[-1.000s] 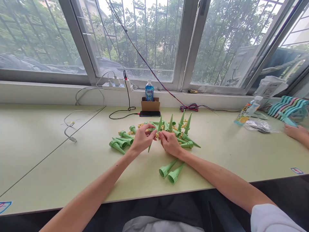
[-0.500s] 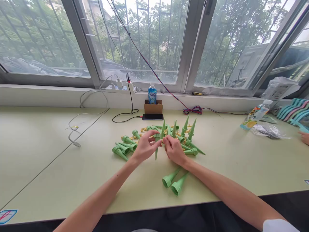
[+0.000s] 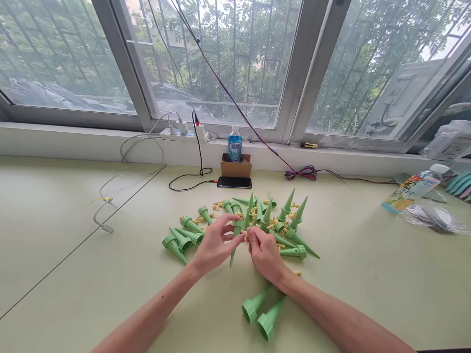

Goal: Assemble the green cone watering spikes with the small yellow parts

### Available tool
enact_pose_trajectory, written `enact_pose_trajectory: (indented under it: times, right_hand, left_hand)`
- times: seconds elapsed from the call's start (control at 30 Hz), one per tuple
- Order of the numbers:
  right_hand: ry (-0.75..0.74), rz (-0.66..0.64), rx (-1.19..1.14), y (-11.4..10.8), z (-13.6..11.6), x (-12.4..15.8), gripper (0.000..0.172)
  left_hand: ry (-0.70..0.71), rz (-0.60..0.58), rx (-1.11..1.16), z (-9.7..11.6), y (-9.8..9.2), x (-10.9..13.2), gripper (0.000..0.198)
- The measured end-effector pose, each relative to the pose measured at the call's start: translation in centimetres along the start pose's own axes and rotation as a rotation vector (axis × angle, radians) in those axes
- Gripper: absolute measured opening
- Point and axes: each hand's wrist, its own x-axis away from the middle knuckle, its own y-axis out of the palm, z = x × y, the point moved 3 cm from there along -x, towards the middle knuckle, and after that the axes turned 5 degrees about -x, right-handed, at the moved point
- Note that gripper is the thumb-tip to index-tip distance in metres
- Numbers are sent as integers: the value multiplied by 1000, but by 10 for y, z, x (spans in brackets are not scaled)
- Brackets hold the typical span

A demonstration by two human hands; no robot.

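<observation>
My left hand (image 3: 213, 246) grips a green plant watering spike (image 3: 237, 227) around its collar, its pointed end aimed down toward me. Against the side of that spike, my right hand (image 3: 268, 254) pinches a small yellow valve (image 3: 244, 233), mostly hidden by the fingertips. Behind both hands spreads a pile of similar green spikes (image 3: 286, 210), some standing point up, mixed with small yellow valves (image 3: 218, 204). Several loose spikes (image 3: 172, 246) lie left of my left hand. Two more spikes (image 3: 268, 323) lie under my right forearm, open ends toward me.
A phone (image 3: 234, 182) on a charging cable lies before a small cardboard box (image 3: 236, 169) and a blue bottle (image 3: 234, 144). Bundled wire (image 3: 303, 172) rests by the window sill. At right are a tilted drink bottle (image 3: 412, 190) and plastic bags (image 3: 434, 218). A white cable (image 3: 106, 215) lies left.
The view has shifted, so the table things sit lower and nearer. Both hands stay together on the spike and valve. Another person's hand at the right edge is out of view now.
</observation>
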Motion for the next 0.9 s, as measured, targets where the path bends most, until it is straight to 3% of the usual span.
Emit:
enact_pose_trajectory:
  times: [0.13,0.27,0.37,0.57,0.77,0.9]
  right_hand:
    - [36,-10,-32,1,0,1,41]
    - [53,-68,-88,1,-6,6,23]
    - [47,-98,-94,0,-6,8,28]
    - [106,-31,-55,0,0,9,43]
    - [94,-72,-90,0,-5,10,24]
    - [43,-81,-42,-2,-7,7,26]
  left_hand:
    - [10,3,-23,0,-1,1,29]
    - [-35,15,-8,3,-2,3,31]
    - [-43,-6,12,4,1,6,30]
    - [12,2,-49,4,6,12,24]
    - [-84,-12,95,0,4,7,32]
    - [-75,-39,80,0,5,5,33]
